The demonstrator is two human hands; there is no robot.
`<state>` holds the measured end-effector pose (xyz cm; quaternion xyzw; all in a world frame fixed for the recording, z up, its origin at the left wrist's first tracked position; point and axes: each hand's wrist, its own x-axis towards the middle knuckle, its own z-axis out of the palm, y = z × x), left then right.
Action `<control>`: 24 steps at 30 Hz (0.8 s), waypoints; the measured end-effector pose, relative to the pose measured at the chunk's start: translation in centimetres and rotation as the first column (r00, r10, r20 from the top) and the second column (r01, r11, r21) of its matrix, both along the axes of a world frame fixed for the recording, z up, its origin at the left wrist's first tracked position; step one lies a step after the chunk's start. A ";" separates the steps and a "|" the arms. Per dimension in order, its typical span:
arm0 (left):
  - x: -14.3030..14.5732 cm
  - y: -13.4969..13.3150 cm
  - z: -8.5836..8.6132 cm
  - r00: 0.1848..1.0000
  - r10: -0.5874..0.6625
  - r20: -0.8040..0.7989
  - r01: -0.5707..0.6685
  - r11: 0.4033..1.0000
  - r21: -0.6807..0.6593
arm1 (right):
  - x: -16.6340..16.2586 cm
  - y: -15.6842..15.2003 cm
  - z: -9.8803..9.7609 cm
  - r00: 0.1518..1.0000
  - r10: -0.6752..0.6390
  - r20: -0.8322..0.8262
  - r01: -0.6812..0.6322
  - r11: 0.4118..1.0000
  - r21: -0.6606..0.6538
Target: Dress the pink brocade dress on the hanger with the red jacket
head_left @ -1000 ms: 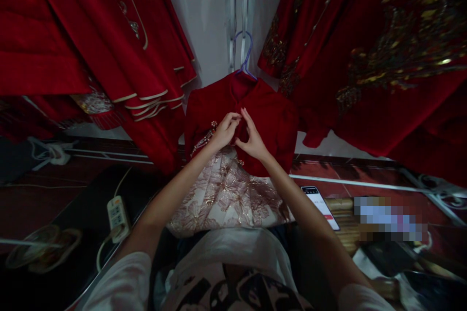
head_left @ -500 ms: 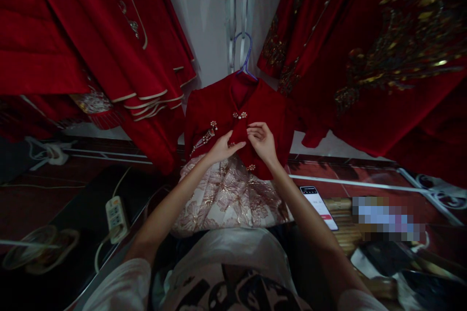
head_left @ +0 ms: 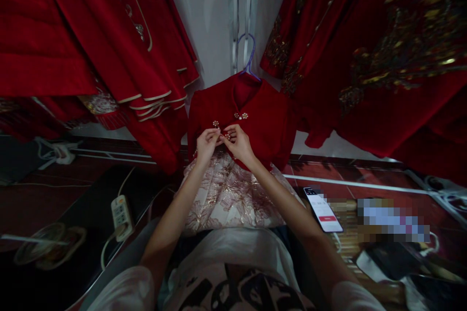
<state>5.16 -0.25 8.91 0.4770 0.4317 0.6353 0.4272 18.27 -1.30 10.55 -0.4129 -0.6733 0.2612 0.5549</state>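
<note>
Red jacket (head_left: pixel 272 124) hung from a purple hanger (head_left: pixel 254 49) directly in front of me, its lower front above the pale patterned cloth (head_left: pixel 229 199) near my lap. Left hand (head_left: pixel 206 144) and right hand (head_left: pixel 239 146) met at the front, fingertips drawn in toward each other beside a small beaded ornament (head_left: pixel 228 136); whether either pinch was closed on the ornament or on fabric, I could not tell (dim light, fingers in the way). Above them, a flower-shaped clasp (head_left: pixel 241 116) sat just below the collar opening. Notes on handling, as judgement: best worked with thumb and forefinger only, pressing lightly on the beads, since a hard squeeze or sideways tug might strain their stitching. Slack cloth around the fingers should help; pulling down would likely swing the hanger and shift the ornament out of reach.
</note>
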 end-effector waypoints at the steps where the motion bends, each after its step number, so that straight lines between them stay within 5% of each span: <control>1: -0.3 0.3 -0.3 0.998 0.039 -0.046 -0.038 0.999 0.027 | 0.1 0.4 -0.1 1.000 -0.014 -0.006 0.013 1.000 -0.013; 5: -1.4 1.5 -1.0 0.944 0.175 -0.281 -0.121 0.972 0.201 | 1.1 1.9 -0.6 0.994 0.001 -0.111 -0.013 0.995 -0.104; 9: -1.2 2.1 -1.3 0.916 0.139 -0.377 -0.051 0.971 0.233 | 1.4 3.2 -1.1 0.972 0.060 -0.226 -0.087 0.990 -0.112; 24: -0.1 4.0 -1.1 0.966 0.153 -0.208 -0.115 0.976 0.185 | -0.7 4.3 -1.4 0.974 -0.051 -0.221 0.043 0.998 -0.041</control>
